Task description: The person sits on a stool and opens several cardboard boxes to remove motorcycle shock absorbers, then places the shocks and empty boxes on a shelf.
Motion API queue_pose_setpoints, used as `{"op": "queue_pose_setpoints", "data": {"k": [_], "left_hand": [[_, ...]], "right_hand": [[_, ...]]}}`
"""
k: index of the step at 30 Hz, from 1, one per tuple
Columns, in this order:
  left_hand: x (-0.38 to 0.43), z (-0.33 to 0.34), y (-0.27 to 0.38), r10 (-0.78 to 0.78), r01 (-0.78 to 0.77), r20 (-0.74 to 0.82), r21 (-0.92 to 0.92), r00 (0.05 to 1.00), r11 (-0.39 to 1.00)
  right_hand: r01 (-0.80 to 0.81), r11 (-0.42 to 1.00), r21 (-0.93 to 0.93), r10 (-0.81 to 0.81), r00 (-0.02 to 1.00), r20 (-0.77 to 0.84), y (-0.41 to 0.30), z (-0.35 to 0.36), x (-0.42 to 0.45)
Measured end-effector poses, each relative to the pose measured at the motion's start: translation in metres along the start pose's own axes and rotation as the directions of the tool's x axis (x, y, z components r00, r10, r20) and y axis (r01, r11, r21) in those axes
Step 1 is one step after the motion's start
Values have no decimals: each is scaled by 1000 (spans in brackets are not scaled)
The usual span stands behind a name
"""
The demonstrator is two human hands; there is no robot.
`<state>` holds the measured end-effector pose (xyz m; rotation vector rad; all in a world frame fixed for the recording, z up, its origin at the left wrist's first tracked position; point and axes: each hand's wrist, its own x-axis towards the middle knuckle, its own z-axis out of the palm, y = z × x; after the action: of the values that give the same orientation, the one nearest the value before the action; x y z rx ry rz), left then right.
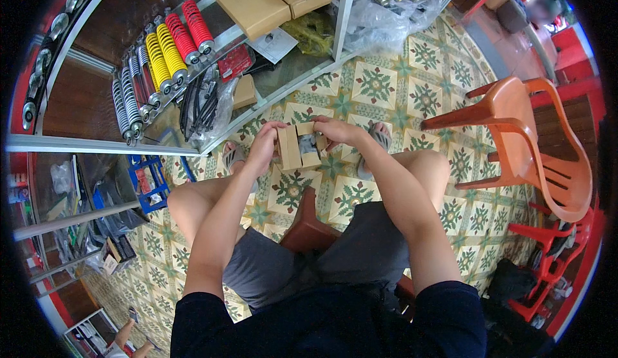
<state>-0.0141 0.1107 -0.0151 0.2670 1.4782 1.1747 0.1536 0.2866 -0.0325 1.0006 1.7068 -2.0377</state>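
Observation:
Between my hands is a small brown cardboard box with its flaps folded outward. Inside it I can see a grey item, partly in a clear wrapping, too small to name. My left hand grips the box's left side, with the thumb at its upper edge. On the opposite side, my right hand holds the box near its upper right corner and a flap. The box is held above the patterned tile floor, between my knees. Some fingertips are hidden behind the cardboard.
A glass-sided display case holds red, yellow and silver coil-spring shock absorbers. Larger cardboard boxes rest on it. To the right stands an orange plastic chair; at left is a blue rack. Another person's legs show at lower left.

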Motion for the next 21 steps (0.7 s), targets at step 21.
{"op": "queue_pose_setpoints", "data": {"k": [21], "left_hand": [[-24,18,14,547,-578,385,781,743,236]], "right_hand": [[180,941,-288,-246,945,-215,1,13,6]]}}
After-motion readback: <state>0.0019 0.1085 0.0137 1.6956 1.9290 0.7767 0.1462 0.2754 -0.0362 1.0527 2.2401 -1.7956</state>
